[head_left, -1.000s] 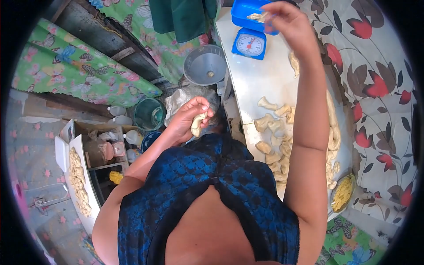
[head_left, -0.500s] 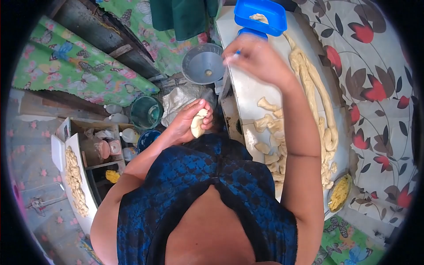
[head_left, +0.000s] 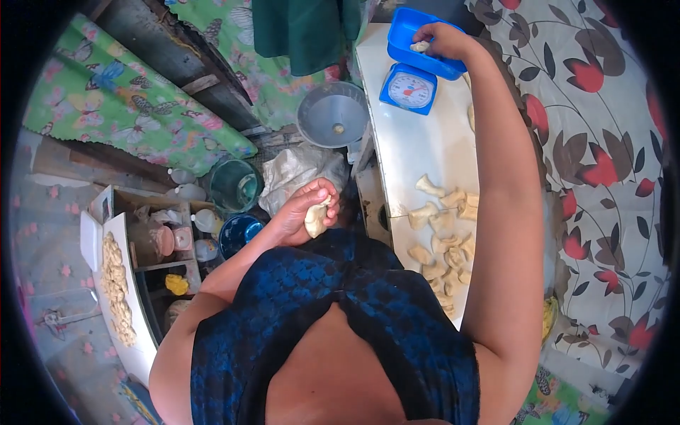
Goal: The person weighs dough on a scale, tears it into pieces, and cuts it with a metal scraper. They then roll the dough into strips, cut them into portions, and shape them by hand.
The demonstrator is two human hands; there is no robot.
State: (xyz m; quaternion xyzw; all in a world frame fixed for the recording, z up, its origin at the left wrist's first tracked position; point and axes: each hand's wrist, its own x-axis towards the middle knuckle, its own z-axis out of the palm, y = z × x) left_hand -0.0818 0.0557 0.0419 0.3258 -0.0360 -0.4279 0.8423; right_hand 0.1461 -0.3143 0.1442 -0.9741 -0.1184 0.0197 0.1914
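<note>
My left hand [head_left: 306, 211] is closed around a lump of pale dough [head_left: 316, 221], held in front of my body. Far out at the top right, my right hand [head_left: 445, 40] reaches into a blue plastic tray [head_left: 448, 67], its fingers closed on a small piece of dough [head_left: 420, 47]. The tray sits on a blue kitchen scale [head_left: 409, 90] with a round white dial. Below my right forearm, several cut dough pieces [head_left: 443, 225] lie on the white table [head_left: 404, 152]. My right arm hides much of the long dough strip.
A grey basin [head_left: 333, 113] stands left of the table, near a whitish sack [head_left: 287, 173] and a green bucket [head_left: 235, 183]. On the left, more small dough pieces [head_left: 117, 290] cover a white board beside a shelf [head_left: 166, 265]. A flowered curtain [head_left: 591, 156] borders the right side.
My right hand has moved up and right, from over the scale into the tray, and now grips the dough there. The scale's dial has come into sight. My left hand keeps its dough.
</note>
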